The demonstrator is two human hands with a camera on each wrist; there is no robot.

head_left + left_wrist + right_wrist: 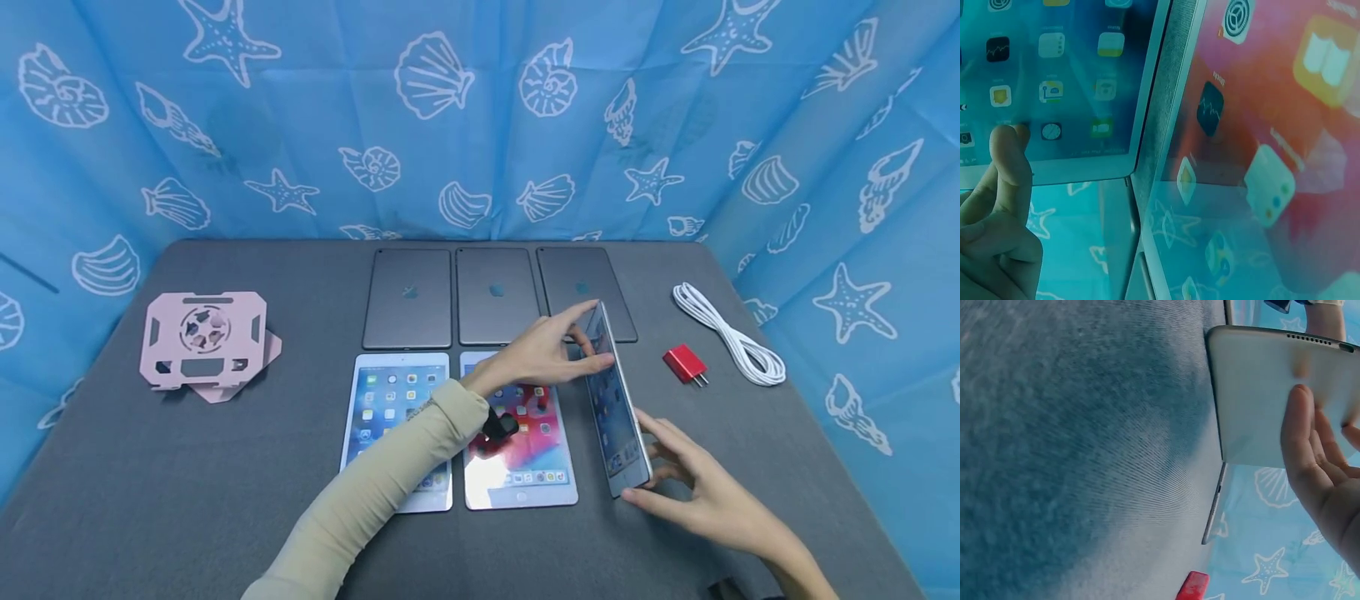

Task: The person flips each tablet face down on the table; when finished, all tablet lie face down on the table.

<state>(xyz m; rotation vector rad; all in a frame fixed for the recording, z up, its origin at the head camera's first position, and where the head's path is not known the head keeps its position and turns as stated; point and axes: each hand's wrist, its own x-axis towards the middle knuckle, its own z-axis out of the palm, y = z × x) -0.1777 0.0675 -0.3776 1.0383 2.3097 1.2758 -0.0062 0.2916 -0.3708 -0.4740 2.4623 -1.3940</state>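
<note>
head view: left hand (543, 354) at far end of the tilted tablet (611, 408), thumb on the screen side and index at the top edge, so it's pinching that end; right hand (697, 483) grips the near end, thumb at the bottom corner, other fingers round the back. tablet's up on a long edge, screen facing left, just right of the white tablet w/ red screen (528, 458); the white tablet w/ blue screen (371, 417) lies left of that, partly under the beige sleeve (390, 492). behind 'em, three dark tablets (495, 292) in a row, backs up. right side of gray table (247, 492): red charger (684, 364) w/ prongs out, bundled white cable (727, 333) near it. pink stand (204, 340) well off to the left, blue curtain (495, 158) at back. l. wrist view: thumb/finger against the lit screen near its end, app icons showing; red-screen tablet fills most of the r. side. r. wrist view: silver back of the held tablet, speaker holes + port on its short edge, long edge down at the cloth; fingers bent close to the back, can't tell if every tip touches. bit of red charger at bottom.
</note>
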